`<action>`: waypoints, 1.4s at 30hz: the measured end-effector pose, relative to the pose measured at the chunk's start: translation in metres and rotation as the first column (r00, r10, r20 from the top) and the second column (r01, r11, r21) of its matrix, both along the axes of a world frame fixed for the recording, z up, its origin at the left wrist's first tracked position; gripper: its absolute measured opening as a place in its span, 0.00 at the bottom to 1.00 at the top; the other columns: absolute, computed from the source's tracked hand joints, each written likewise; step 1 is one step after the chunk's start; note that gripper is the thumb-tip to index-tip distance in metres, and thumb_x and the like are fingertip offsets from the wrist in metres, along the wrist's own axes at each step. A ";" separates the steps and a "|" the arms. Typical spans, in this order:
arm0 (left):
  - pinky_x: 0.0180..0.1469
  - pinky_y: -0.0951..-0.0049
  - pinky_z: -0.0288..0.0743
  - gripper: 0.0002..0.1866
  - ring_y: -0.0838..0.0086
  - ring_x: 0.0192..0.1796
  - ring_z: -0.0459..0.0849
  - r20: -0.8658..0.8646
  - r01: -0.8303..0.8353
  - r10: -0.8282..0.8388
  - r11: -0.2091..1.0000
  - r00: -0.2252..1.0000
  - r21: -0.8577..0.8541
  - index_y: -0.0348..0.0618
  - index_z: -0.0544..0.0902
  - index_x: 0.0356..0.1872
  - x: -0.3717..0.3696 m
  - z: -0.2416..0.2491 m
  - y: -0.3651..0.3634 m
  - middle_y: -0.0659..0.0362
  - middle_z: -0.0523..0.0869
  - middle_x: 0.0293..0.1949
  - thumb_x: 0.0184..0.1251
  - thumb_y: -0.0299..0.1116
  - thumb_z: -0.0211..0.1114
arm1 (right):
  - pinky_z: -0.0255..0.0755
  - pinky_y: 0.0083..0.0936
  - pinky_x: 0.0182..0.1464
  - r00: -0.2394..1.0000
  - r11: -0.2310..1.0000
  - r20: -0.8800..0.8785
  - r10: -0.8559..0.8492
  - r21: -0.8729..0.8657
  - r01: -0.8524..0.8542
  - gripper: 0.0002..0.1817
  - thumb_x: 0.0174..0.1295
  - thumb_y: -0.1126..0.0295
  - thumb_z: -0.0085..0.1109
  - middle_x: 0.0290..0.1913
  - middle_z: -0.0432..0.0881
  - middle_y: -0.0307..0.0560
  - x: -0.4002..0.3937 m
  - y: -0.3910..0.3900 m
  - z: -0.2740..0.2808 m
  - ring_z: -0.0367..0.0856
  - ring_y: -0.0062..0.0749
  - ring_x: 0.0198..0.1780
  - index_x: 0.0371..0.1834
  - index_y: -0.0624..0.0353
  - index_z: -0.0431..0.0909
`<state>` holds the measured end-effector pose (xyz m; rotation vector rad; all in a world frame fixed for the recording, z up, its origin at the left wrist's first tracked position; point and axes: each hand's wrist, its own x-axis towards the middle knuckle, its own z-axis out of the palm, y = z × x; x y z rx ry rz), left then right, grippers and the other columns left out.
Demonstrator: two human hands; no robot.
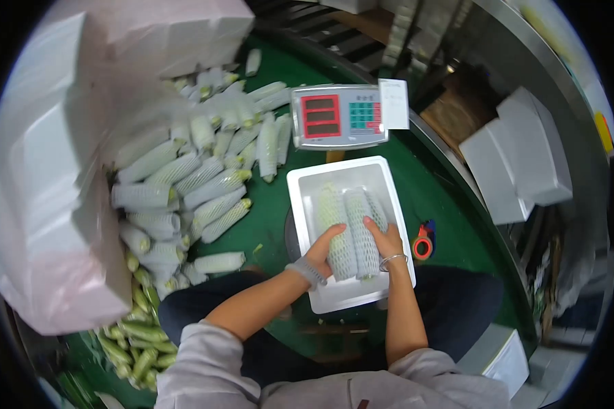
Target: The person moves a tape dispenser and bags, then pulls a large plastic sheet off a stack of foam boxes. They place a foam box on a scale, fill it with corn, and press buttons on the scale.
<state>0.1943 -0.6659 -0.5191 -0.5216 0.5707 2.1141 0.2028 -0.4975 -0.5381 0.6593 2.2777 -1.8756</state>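
Note:
A white foam tray (351, 298) sits in front of me, below a digital scale display (339, 116). Inside it lie several net-wrapped corn ears (358, 238), side by side and lengthwise. My left hand (326, 252) holds the left side of the bunch, its thumb over the top. On the right side, my right hand (387, 240) is closed round the ears, with the thumb on the netting. The undersides of the ears and most of the fingertips are hidden.
Net-wrapped ears (205, 184) are heaped at the left, beside stacked white trays in plastic (54, 170). Unwrapped ears (140, 341) lie at the lower left. Orange-handled scissors (422, 247) rest right of the tray. White boxes (518, 160) stand farther right.

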 end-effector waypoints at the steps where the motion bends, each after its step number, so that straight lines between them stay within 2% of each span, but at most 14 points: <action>1: 0.54 0.64 0.72 0.25 0.64 0.50 0.78 -0.001 -0.018 0.018 1.000 1.000 -0.018 0.41 0.70 0.56 -0.002 -0.013 0.005 0.55 0.78 0.49 0.59 0.41 0.60 | 0.66 0.32 0.54 0.996 0.977 0.078 -0.052 0.213 0.034 0.46 0.42 0.41 0.64 0.48 0.76 0.64 -0.003 0.005 -0.013 0.75 0.49 0.52 0.53 0.73 0.67; 4: 0.55 0.62 0.70 0.28 0.60 0.52 0.77 -0.117 -0.135 0.092 0.888 0.989 -0.440 0.35 0.68 0.56 -0.017 -0.041 0.019 0.47 0.76 0.51 0.59 0.42 0.60 | 0.64 0.37 0.57 0.989 0.777 0.102 -0.108 0.630 0.020 0.51 0.38 0.38 0.64 0.53 0.72 0.66 -0.016 -0.004 -0.041 0.71 0.55 0.55 0.57 0.71 0.64; 7: 0.60 0.60 0.64 0.32 0.52 0.56 0.72 -0.407 -0.409 0.050 0.163 0.912 -0.898 0.24 0.65 0.56 -0.026 -0.049 0.048 0.35 0.68 0.56 0.59 0.42 0.60 | 0.61 0.39 0.59 0.993 0.685 0.042 0.106 0.721 -0.104 0.46 0.43 0.45 0.65 0.56 0.69 0.67 -0.023 -0.005 -0.061 0.67 0.57 0.58 0.59 0.68 0.63; 9: 0.62 0.62 0.60 0.33 0.48 0.58 0.69 -0.496 -0.561 -0.323 -0.149 0.806 -0.814 0.21 0.63 0.56 -0.027 -0.108 0.087 0.32 0.64 0.58 0.57 0.39 0.60 | 0.61 0.41 0.58 0.895 0.137 -0.134 0.425 0.987 0.083 0.42 0.44 0.49 0.65 0.55 0.69 0.66 -0.034 0.007 -0.110 0.66 0.58 0.58 0.58 0.68 0.65; 12: 0.58 0.65 0.65 0.28 0.50 0.55 0.73 -0.534 -0.721 -0.566 -0.165 0.628 -0.674 0.27 0.69 0.53 -0.017 -0.002 0.057 0.36 0.70 0.55 0.55 0.37 0.59 | 0.60 0.41 0.60 0.894 0.411 -0.252 0.370 0.908 0.086 0.35 0.47 0.59 0.63 0.54 0.70 0.63 -0.026 -0.034 -0.018 0.67 0.55 0.57 0.57 0.66 0.66; 14: 0.52 0.65 0.70 0.20 0.54 0.47 0.79 -0.714 -0.356 -0.618 0.620 0.328 -0.700 0.33 0.77 0.45 -0.040 0.045 -0.043 0.42 0.79 0.46 0.55 0.37 0.57 | 0.59 0.40 0.60 0.826 0.570 -0.347 0.444 0.820 0.038 0.32 0.47 0.62 0.62 0.54 0.70 0.61 -0.025 -0.086 0.025 0.67 0.54 0.57 0.56 0.65 0.67; 17: 0.34 0.63 0.73 0.15 0.57 0.31 0.82 -0.370 -0.402 -0.926 0.311 0.075 -0.861 0.37 0.81 0.31 -0.074 0.036 -0.204 0.43 0.81 0.29 0.56 0.40 0.54 | 0.62 0.37 0.57 0.679 0.718 -0.384 0.626 0.624 -0.310 0.29 0.47 0.66 0.62 0.53 0.70 0.58 -0.052 -0.189 0.033 0.67 0.51 0.55 0.53 0.66 0.67; 18: 0.36 0.63 0.74 0.18 0.56 0.33 0.82 0.078 -0.110 -0.965 -0.109 0.251 -0.988 0.36 0.80 0.29 -0.073 0.012 -0.253 0.43 0.81 0.29 0.55 0.44 0.55 | 0.63 0.37 0.57 0.719 0.703 -0.265 0.643 0.578 -0.415 0.30 0.48 0.65 0.62 0.54 0.69 0.59 -0.070 -0.220 0.016 0.67 0.52 0.56 0.54 0.67 0.66; 22: 0.65 0.50 0.54 0.39 0.49 0.63 0.63 0.491 -0.097 -0.808 -0.546 0.326 -0.832 0.44 0.63 0.62 0.032 -0.142 -0.346 0.41 0.65 0.60 0.46 0.41 0.66 | 0.60 0.38 0.60 0.636 0.354 0.026 0.771 0.813 -0.463 0.44 0.43 0.59 0.67 0.59 0.61 0.62 -0.160 -0.305 -0.084 0.61 0.56 0.60 0.61 0.66 0.56; 27: 0.64 0.53 0.55 0.40 0.54 0.59 0.68 0.265 -0.671 -0.893 -0.449 0.364 -0.590 0.43 0.65 0.60 0.065 -0.269 -0.372 0.46 0.72 0.53 0.38 0.35 0.69 | 0.63 0.37 0.58 0.357 0.043 0.213 0.909 0.807 -0.589 0.48 0.38 0.53 0.70 0.56 0.64 0.60 -0.245 -0.338 -0.124 0.65 0.52 0.58 0.60 0.66 0.57; 32: 0.55 0.61 0.68 0.36 0.54 0.47 0.77 -0.147 -0.312 -0.727 -0.097 0.671 -0.945 0.42 0.70 0.54 0.026 -0.215 -0.342 0.52 0.79 0.43 0.36 0.31 0.70 | 0.67 0.37 0.54 0.254 -0.018 0.237 0.938 0.763 -0.646 0.52 0.34 0.41 0.69 0.52 0.68 0.60 -0.270 -0.350 -0.145 0.72 0.52 0.52 0.59 0.65 0.61; 34: 0.59 0.59 0.65 0.34 0.56 0.55 0.73 -0.367 -0.329 0.137 0.780 0.920 -0.532 0.41 0.67 0.56 0.036 -0.217 -0.312 0.50 0.75 0.51 0.44 0.34 0.68 | 0.65 0.39 0.57 0.185 -0.105 0.374 0.909 0.634 -0.766 0.54 0.32 0.36 0.66 0.60 0.63 0.63 -0.269 -0.353 -0.134 0.64 0.56 0.60 0.61 0.59 0.62; 37: 0.66 0.52 0.55 0.32 0.55 0.62 0.66 0.025 -0.801 0.804 0.593 0.594 -0.082 0.38 0.60 0.61 0.025 -0.222 -0.257 0.47 0.68 0.59 0.55 0.36 0.61 | 0.63 0.37 0.59 -0.054 -0.264 0.520 0.852 0.339 -0.903 0.53 0.31 0.33 0.64 0.60 0.63 0.64 -0.262 -0.360 -0.142 0.63 0.54 0.61 0.58 0.62 0.67; 42: 0.63 0.50 0.59 0.28 0.55 0.59 0.69 0.076 -0.932 0.945 0.326 0.317 -0.160 0.36 0.65 0.56 0.048 -0.268 -0.251 0.48 0.74 0.51 0.54 0.36 0.60 | 0.57 0.32 0.63 -0.247 -0.304 0.544 0.802 0.016 -0.953 0.56 0.30 0.38 0.68 0.61 0.62 0.64 -0.226 -0.357 -0.199 0.61 0.50 0.63 0.60 0.68 0.63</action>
